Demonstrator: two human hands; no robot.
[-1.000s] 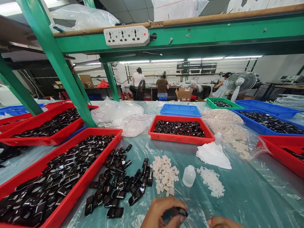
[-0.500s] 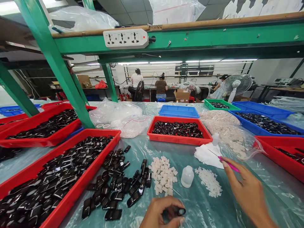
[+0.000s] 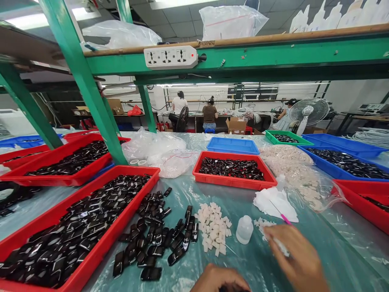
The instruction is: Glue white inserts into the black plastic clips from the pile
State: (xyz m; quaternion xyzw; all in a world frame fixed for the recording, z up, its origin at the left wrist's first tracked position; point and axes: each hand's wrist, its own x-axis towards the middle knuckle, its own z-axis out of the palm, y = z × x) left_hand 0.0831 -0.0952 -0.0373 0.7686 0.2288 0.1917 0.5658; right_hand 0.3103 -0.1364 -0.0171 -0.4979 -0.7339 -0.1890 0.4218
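As the right hand (image 3: 294, 253) reached, fingers parted, to one white-chip pile (image 3: 261, 223) beside one bottle (image 3: 244, 230), the left hand's (image 3: 219, 280) hold was unclear.

Your left hand (image 3: 220, 280) is bare. Only its top part shows, round like a little hill, and the bottom edge of the view cuts off the rest. Your right hand (image 3: 299, 255) is bare too. You can see more of it: a wide back and long fingers, all a bit blurry.
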